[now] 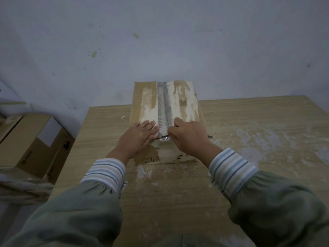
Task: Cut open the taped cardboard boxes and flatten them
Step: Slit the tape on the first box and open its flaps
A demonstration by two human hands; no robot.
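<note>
Box (165, 107) at table's (249, 122) far edge; my left hand (137, 138) flat on top; my right hand (188, 138) pinches tape (164, 111) at its near end.

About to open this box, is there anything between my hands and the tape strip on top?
Nothing visible. The left hand lies flat on the box beside the tape strip, and the right hand already touches the strip's near end.

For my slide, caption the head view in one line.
Left hand pressed flat on a taped cardboard box while the right hand works at the tape strip's near end.
</note>
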